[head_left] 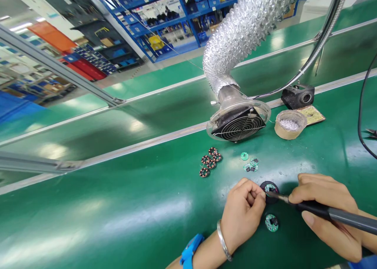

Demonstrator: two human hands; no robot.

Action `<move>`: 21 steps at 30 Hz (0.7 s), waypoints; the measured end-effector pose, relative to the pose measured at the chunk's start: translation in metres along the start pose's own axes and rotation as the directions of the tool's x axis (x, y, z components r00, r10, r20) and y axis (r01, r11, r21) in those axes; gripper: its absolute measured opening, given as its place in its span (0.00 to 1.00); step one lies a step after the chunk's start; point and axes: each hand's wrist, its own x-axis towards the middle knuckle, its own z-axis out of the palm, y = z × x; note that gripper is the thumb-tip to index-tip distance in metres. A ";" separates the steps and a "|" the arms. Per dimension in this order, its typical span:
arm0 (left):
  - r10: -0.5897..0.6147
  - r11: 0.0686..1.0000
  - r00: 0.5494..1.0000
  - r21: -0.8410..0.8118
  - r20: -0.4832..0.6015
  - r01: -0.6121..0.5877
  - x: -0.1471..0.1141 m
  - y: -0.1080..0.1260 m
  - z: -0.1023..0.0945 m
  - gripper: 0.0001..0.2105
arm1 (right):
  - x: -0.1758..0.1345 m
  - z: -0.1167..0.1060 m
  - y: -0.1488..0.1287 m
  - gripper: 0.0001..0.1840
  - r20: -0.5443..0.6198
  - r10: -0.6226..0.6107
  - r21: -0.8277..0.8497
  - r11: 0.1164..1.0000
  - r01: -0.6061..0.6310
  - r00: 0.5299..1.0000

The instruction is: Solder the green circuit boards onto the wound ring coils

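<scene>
My right hand [332,204] grips a soldering iron [350,218] with a dark handle. Its tip points left and reaches a small round green circuit board [270,188] seated on a black ring-shaped part [276,199]. At the left edge of that part, my left hand [243,212] is closed in a pinch; whatever lies between its thumb and finger is too small or hidden to make out. A second round circuit board [271,223] with a black component lies on the green bench just below, close to my left wrist's right side.
Copper-wound coil rings [211,163] and several small round boards [251,165] lie farther back. A fume extractor [240,123] on a foil duct hangs above them. Behind to the right are a tub of silvery bits [290,125], a sponge tray [313,115] and a black holder [299,96].
</scene>
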 end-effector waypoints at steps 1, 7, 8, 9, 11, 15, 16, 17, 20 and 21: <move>-0.001 1.000 1.000 0.000 -0.001 0.001 0.000 0.000 0.000 0.08 | 0.000 -0.001 0.000 0.15 -0.006 -0.003 0.004 1.000 0.003 1.000; -0.004 1.000 1.000 -0.018 -0.003 0.004 0.000 0.001 0.000 0.08 | -0.002 -0.006 -0.001 0.14 0.006 0.023 -0.002 1.000 -0.023 1.000; -0.004 1.000 1.000 -0.020 -0.004 0.004 0.000 0.001 0.000 0.08 | -0.003 -0.005 -0.001 0.14 -0.005 0.021 -0.005 1.000 -0.021 1.000; -0.005 1.000 1.000 -0.021 -0.005 0.005 -0.001 0.001 0.001 0.08 | -0.003 -0.005 0.000 0.14 -0.016 0.017 -0.003 1.000 -0.017 1.000; -0.008 1.000 1.000 -0.020 -0.007 0.008 -0.001 0.000 0.001 0.08 | -0.004 -0.004 0.001 0.14 -0.021 0.011 0.007 1.000 -0.011 1.000; -0.020 1.000 1.000 -0.022 0.002 0.020 0.000 -0.002 0.001 0.07 | -0.003 -0.003 0.005 0.14 -0.022 -0.018 -0.030 0.999 0.018 1.000; -0.022 1.000 1.000 -0.022 0.005 0.022 0.001 -0.002 0.000 0.07 | -0.001 -0.004 0.007 0.14 -0.035 -0.036 -0.061 0.998 0.033 0.999; -0.024 1.000 1.000 -0.020 0.008 0.024 0.002 -0.003 0.000 0.07 | 0.000 -0.004 0.010 0.15 -0.062 -0.058 -0.103 0.993 0.052 0.996; -0.027 1.000 1.000 -0.013 0.015 0.027 0.003 -0.008 0.001 0.07 | 0.005 -0.010 0.026 0.18 -0.234 -0.154 -0.315 0.946 0.075 0.960; -0.025 1.000 1.000 -0.012 0.017 0.025 0.004 -0.010 0.001 0.08 | 0.007 -0.013 0.032 0.19 -0.311 -0.180 -0.399 0.916 0.044 0.933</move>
